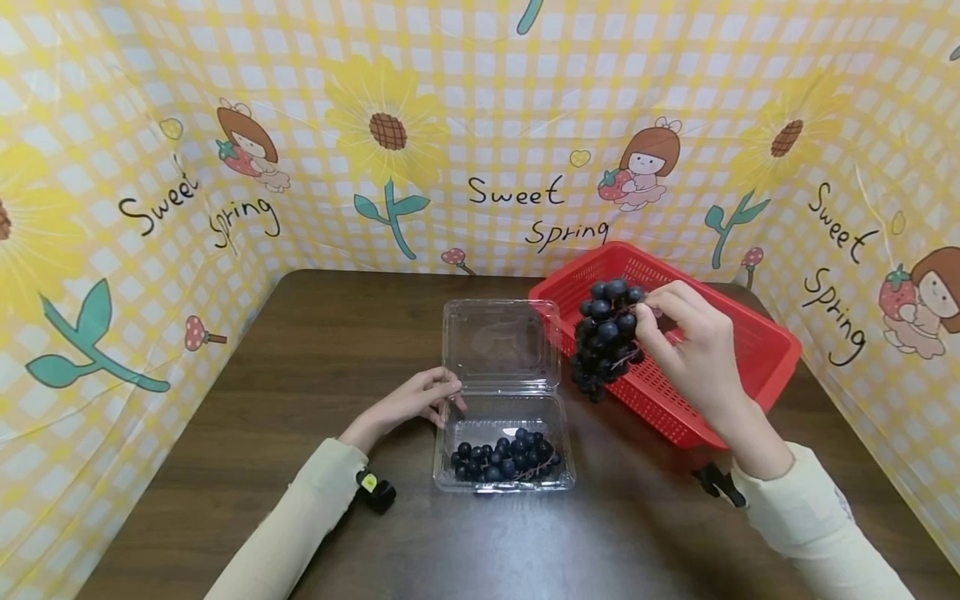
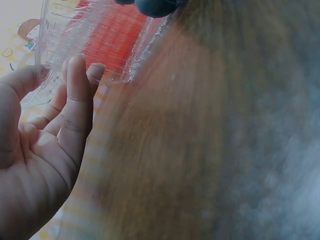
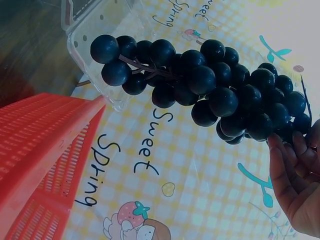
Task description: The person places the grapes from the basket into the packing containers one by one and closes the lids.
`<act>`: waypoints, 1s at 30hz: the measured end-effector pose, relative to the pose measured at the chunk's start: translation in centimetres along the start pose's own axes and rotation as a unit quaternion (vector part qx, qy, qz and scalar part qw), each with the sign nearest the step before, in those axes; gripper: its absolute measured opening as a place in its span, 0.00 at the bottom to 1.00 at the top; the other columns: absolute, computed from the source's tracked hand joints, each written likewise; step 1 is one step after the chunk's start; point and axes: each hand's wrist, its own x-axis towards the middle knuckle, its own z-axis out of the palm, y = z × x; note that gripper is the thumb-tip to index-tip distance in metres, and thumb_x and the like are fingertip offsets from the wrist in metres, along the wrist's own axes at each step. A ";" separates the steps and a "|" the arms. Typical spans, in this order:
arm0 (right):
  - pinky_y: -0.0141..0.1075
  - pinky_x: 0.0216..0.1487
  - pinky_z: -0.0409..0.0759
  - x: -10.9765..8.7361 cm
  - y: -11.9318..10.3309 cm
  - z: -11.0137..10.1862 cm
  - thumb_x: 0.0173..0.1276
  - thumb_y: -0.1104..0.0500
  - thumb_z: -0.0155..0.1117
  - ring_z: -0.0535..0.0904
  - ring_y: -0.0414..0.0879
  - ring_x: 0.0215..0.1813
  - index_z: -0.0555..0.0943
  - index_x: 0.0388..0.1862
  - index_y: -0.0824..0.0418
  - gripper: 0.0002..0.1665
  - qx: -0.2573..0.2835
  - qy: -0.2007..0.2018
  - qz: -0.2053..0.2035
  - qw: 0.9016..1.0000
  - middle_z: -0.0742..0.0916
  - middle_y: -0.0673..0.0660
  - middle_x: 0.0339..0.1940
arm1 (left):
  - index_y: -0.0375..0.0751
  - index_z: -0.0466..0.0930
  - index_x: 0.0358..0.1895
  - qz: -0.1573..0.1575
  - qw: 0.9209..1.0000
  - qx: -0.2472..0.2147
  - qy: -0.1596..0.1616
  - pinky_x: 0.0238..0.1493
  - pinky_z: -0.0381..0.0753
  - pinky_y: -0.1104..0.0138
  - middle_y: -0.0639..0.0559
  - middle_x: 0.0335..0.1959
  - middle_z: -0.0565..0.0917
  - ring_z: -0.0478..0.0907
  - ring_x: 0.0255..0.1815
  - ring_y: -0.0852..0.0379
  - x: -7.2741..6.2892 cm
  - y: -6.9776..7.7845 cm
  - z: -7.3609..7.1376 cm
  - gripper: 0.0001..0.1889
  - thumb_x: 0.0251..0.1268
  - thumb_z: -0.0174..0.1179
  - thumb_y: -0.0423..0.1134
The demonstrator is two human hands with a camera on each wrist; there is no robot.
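Observation:
My right hand (image 1: 693, 354) pinches a bunch of dark grapes (image 1: 606, 337) by the stem at its top. The bunch hangs down over the near left edge of a red plastic basket (image 1: 772, 367). In the right wrist view the grapes (image 3: 200, 85) stretch away from the fingertips. A hinged clear plastic box (image 1: 501, 400) lies on the table with its lid (image 1: 498, 342) folded back. Inside its near half rests another bunch of dark grapes (image 1: 502, 457). At the box's left side, my left hand (image 1: 416, 398) pinches the rim near the hinge between thumb and fingers.
The perforated red basket stands at the back right, close beside the box. A dark wooden table (image 1: 337, 333) lies under everything. Yellow checked cloth (image 1: 465, 125) with printed flowers and figures walls in the back and both sides.

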 end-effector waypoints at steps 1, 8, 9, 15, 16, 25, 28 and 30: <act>0.23 0.33 0.73 0.0 0.0 0.0 0.60 0.64 0.59 0.72 0.37 0.31 0.79 0.26 0.63 0.05 0.000 -0.001 -0.001 1.000 0.81 0.52 0.28 | 0.31 0.64 0.51 -0.001 1.000 0.000 0.000 0.27 0.82 0.63 0.32 0.43 0.81 0.76 0.21 0.58 0.0 0.0 0.0 0.19 0.71 0.48 0.47; 0.18 0.36 0.73 -0.2 -0.3 0.2 0.59 0.64 0.59 0.73 0.36 0.30 0.79 0.25 0.63 0.05 0.004 -0.009 -0.006 1.000 0.81 0.52 0.28 | 0.32 0.64 0.51 0.000 1.000 0.002 0.001 0.26 0.82 0.63 0.33 0.43 0.81 0.76 0.21 0.58 0.0 -0.1 0.0 0.19 0.71 0.48 0.47; 0.18 0.36 0.73 -0.2 -0.3 0.2 0.59 0.65 0.59 0.73 0.36 0.29 0.79 0.25 0.63 0.04 0.005 -0.011 -0.006 1.000 0.81 0.51 0.28 | 0.32 0.64 0.51 -0.001 1.000 0.002 0.002 0.26 0.82 0.63 0.33 0.43 0.81 0.76 0.21 0.58 0.0 -0.1 0.0 0.20 0.71 0.48 0.47; 0.19 0.36 0.73 -0.4 -0.5 0.4 0.59 0.65 0.58 0.74 0.36 0.29 0.78 0.25 0.63 0.04 0.007 -0.021 -0.014 1.000 0.81 0.52 0.29 | 0.31 0.64 0.51 -0.003 1.000 0.001 0.002 0.27 0.82 0.63 0.33 0.43 0.81 0.76 0.22 0.58 0.1 -0.2 0.0 0.21 0.70 0.49 0.48; 0.18 0.36 0.73 -0.4 -0.5 0.4 0.59 0.65 0.58 0.74 0.36 0.29 0.78 0.25 0.63 0.05 0.008 -0.022 -0.015 1.000 0.81 0.52 0.29 | 0.31 0.64 0.51 -0.003 1.000 0.001 0.002 0.27 0.82 0.63 0.33 0.43 0.81 0.76 0.22 0.58 0.1 -0.2 0.0 0.21 0.71 0.49 0.48; 0.17 0.37 0.74 -0.6 -1.0 0.5 0.58 0.66 0.59 0.74 0.36 0.30 0.78 0.25 0.63 0.04 0.018 -0.024 -0.019 0.999 0.81 0.51 0.29 | 0.31 0.64 0.50 0.002 1.000 0.001 0.001 0.26 0.82 0.63 0.33 0.42 0.82 0.76 0.22 0.58 0.1 -0.2 0.1 0.20 0.71 0.49 0.47; 0.18 0.37 0.74 -0.6 -1.1 0.5 0.58 0.67 0.59 0.74 0.36 0.30 0.78 0.25 0.62 0.04 0.019 -0.026 -0.021 0.999 0.81 0.51 0.29 | 0.32 0.65 0.50 0.001 1.000 0.004 0.003 0.26 0.82 0.63 0.34 0.42 0.82 0.76 0.22 0.58 0.1 -0.2 0.1 0.20 0.71 0.49 0.47; 0.18 0.37 0.74 -0.6 -1.3 0.5 0.58 0.67 0.59 0.74 0.36 0.29 0.78 0.25 0.63 0.03 0.019 -0.027 -0.022 0.999 0.81 0.51 0.29 | 0.32 0.65 0.50 0.001 1.000 0.004 0.004 0.27 0.82 0.63 0.34 0.42 0.82 0.76 0.22 0.58 0.1 -0.1 0.1 0.20 0.71 0.49 0.48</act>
